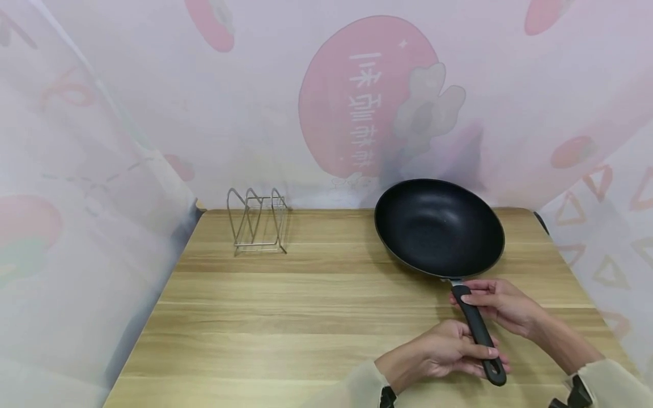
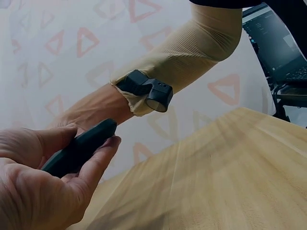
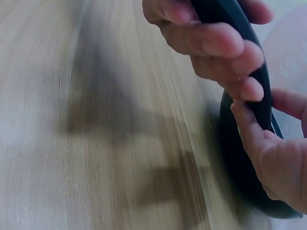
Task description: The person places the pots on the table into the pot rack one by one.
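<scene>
A black frying pan (image 1: 440, 229) with a deep, rounded bowl is at the back right of the wooden table, its inside facing up and toward me. Its black handle (image 1: 476, 323) points to the front. My left hand (image 1: 449, 348) grips the handle near its end, thumb on top and fingers beneath. Closer to the bowl, my right hand (image 1: 505, 306) pinches the handle between thumb and fingers. In the right wrist view the left fingers (image 3: 216, 43) curl under the handle, and the pan's dark side shows beyond the right hand (image 3: 283, 167).
A wire rack (image 1: 259, 221) with upright loops stands at the back left of the wooden table (image 1: 285, 317). Pale printed cloth (image 1: 245, 113) hangs behind and along both sides. A laptop (image 2: 273, 38) shows at the edge of the left wrist view.
</scene>
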The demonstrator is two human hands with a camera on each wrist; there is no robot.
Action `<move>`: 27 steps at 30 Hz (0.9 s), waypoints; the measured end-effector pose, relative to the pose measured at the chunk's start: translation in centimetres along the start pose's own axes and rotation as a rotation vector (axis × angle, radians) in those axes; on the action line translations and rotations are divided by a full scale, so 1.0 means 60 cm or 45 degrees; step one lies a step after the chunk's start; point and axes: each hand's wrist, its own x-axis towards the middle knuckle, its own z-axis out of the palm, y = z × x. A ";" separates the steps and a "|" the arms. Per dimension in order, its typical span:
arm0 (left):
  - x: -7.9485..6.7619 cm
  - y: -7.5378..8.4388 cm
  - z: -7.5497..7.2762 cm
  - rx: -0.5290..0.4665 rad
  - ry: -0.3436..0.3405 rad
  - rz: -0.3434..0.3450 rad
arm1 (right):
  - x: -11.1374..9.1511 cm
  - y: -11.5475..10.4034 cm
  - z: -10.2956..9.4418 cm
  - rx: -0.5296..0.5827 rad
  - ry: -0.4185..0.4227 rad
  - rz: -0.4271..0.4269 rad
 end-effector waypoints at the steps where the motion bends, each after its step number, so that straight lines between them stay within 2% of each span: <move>1: 0.000 0.000 0.000 0.007 0.007 0.005 | 0.001 -0.001 0.003 -0.008 0.019 0.005; 14: -0.005 0.004 -0.001 -0.011 0.010 -0.006 | 0.022 -0.012 0.043 -0.103 0.183 0.090; 27: -0.018 0.005 -0.002 0.070 0.007 0.000 | 0.021 -0.008 0.066 -0.214 0.274 0.074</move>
